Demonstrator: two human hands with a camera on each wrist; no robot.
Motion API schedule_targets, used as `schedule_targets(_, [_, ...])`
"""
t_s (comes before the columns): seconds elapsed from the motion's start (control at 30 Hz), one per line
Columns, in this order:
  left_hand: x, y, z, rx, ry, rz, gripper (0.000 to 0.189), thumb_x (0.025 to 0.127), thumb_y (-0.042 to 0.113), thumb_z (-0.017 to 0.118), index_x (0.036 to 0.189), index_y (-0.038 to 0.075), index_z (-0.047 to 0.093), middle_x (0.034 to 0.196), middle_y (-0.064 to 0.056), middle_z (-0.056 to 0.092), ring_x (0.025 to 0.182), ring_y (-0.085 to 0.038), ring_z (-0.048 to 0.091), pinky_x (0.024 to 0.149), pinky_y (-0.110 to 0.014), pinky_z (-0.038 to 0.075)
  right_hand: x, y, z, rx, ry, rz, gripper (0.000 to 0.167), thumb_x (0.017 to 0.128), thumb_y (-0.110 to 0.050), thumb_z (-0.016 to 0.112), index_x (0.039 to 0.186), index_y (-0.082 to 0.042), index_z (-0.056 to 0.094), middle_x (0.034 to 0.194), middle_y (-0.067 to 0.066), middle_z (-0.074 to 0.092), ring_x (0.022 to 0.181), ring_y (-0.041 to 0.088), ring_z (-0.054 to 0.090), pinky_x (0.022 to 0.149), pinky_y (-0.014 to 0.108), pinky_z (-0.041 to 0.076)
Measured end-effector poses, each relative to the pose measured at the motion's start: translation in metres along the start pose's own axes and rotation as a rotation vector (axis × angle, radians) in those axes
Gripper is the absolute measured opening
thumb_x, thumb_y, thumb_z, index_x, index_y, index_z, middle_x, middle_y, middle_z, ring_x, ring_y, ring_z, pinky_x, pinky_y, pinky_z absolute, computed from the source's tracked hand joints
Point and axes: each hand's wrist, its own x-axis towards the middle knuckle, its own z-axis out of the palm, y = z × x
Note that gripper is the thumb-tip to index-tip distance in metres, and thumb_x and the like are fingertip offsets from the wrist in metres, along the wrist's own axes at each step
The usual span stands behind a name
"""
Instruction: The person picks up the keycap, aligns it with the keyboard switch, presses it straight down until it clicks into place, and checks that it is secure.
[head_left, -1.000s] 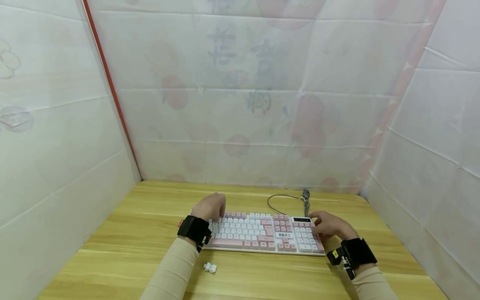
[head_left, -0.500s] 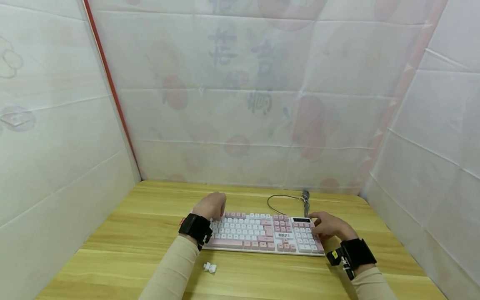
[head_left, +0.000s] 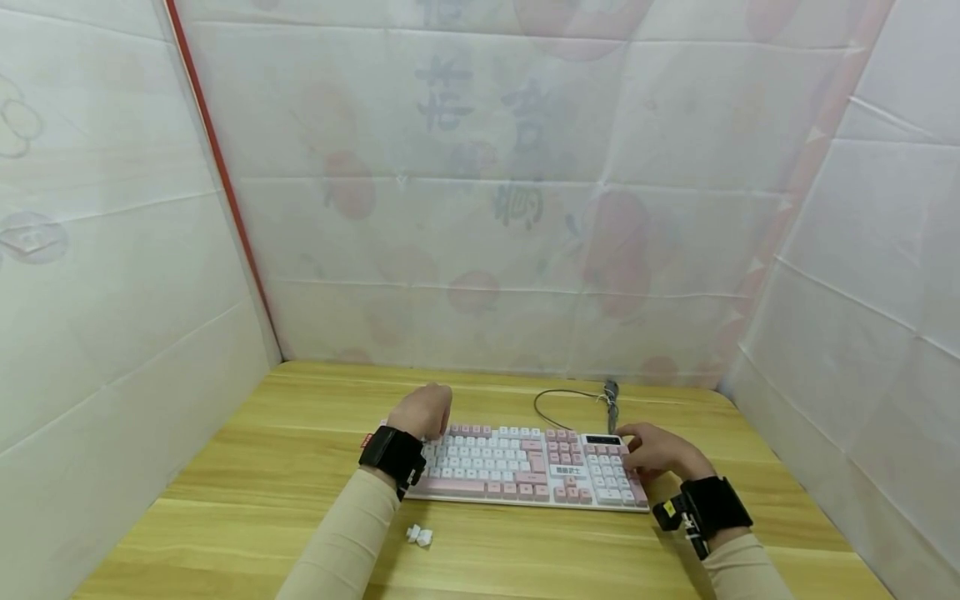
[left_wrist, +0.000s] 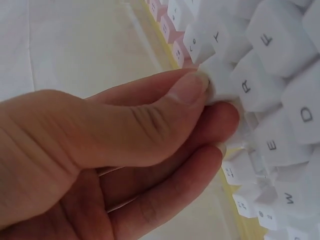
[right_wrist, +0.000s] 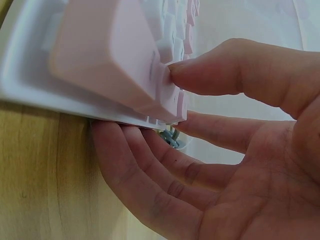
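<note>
A pink-and-white keyboard [head_left: 480,463] lies on the wooden table. My left hand [head_left: 422,412] is over its upper left part. In the left wrist view, the thumb and index finger pinch a white keycap [left_wrist: 219,79] in the row above the R key [left_wrist: 250,85]. Beside that keycap, a gap in the row shows bare keyboard base. My right hand [head_left: 662,450] holds the keyboard's right end; in the right wrist view its thumb rests on a pink key [right_wrist: 167,92] while the other fingers [right_wrist: 117,160] reach along the lower edge.
A few loose white keycaps [head_left: 420,535] lie on the table [head_left: 525,554] in front of the keyboard. Behind it, a thin cable [head_left: 551,408] loops to a tied bundle. White patterned sheets [head_left: 480,250] stand at the back and both sides.
The left wrist shifts very slightly to the right; its fingers stay at the same spot on the keyboard. The right hand, keyboard and loose keycaps look unchanged.
</note>
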Motion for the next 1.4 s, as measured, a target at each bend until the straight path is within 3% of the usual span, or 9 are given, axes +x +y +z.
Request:
schedule_targets(0.13, [-0.001,-0.0012,-0.0007,-0.025,0.016,0.022,0.028,0.077,-0.022,0.065,0.062,0.0,0.073,0.049,0.003,0.044,0.054,-0.014,0.028,0.049,-0.028,0.028,-0.001,-0.0017,-0.0004,0.009,-0.002,-0.003,0.074,0.087,0.001,0.068,0.151,0.015,0.035,0.119,0.032,0.06,0.087,0.026,0.061,0.074,0.043,0.058])
schedule_targets(0.27, [-0.0003,-0.0018,-0.0007,-0.015,0.032,0.04,0.031,0.073,-0.024,0.061,0.057,0.001,0.071,0.045,0.006,0.037,0.053,-0.013,0.025,0.048,-0.028,0.024,-0.0012,-0.0026,0.0003,0.017,-0.003,-0.001,0.073,0.088,0.0,0.068,0.151,0.014,0.034,0.119,0.031,0.061,0.087,0.026,0.062,0.075,0.045,0.059])
schedule_targets(0.6, [0.0009,-0.0004,-0.0018,0.007,0.034,0.039,0.03,0.076,-0.022,0.064,0.057,0.001,0.07,0.046,0.003,0.037,0.053,-0.014,0.027,0.05,-0.028,0.025,-0.0005,-0.0012,0.0017,0.016,-0.009,-0.012,0.073,0.09,-0.001,0.068,0.152,0.015,0.033,0.123,0.035,0.058,0.089,0.028,0.062,0.075,0.044,0.058])
schedule_targets(0.8, [0.0007,0.0011,-0.0011,0.024,0.051,0.033,0.04,0.078,-0.021,0.064,0.049,0.006,0.059,0.049,0.001,0.036,0.053,-0.015,0.029,0.051,-0.028,0.028,0.0011,-0.0011,0.0031,0.025,-0.006,-0.004,0.072,0.09,-0.001,0.068,0.152,0.014,0.034,0.122,0.034,0.059,0.09,0.028,0.064,0.076,0.045,0.059])
schedule_targets(1.03, [0.0035,0.0018,0.0022,0.026,0.05,0.003,0.048,0.086,-0.015,0.066,0.05,0.011,0.049,0.052,-0.001,0.036,0.053,-0.015,0.029,0.051,-0.029,0.029,0.0021,0.0,0.0019,0.019,-0.009,-0.009,0.073,0.09,-0.001,0.068,0.152,0.014,0.033,0.121,0.033,0.059,0.091,0.028,0.065,0.075,0.044,0.059])
schedule_targets(1.17, [0.0051,0.0012,0.0047,0.031,0.062,0.016,0.051,0.085,-0.016,0.063,0.049,0.013,0.043,0.052,0.0,0.032,0.053,-0.015,0.028,0.049,-0.029,0.027,0.0024,0.0007,0.0005,0.001,-0.007,-0.004,0.072,0.09,-0.002,0.068,0.151,0.015,0.034,0.121,0.034,0.059,0.092,0.028,0.064,0.075,0.043,0.058])
schedule_targets(1.4, [0.0083,0.0019,0.0066,0.009,0.035,-0.003,0.042,0.083,-0.017,0.065,0.052,0.008,0.055,0.053,-0.002,0.047,0.053,-0.016,0.038,0.049,-0.028,0.033,0.001,0.0023,-0.0003,-0.011,-0.01,-0.007,0.072,0.09,-0.003,0.068,0.151,0.015,0.033,0.12,0.033,0.059,0.093,0.029,0.064,0.076,0.043,0.058])
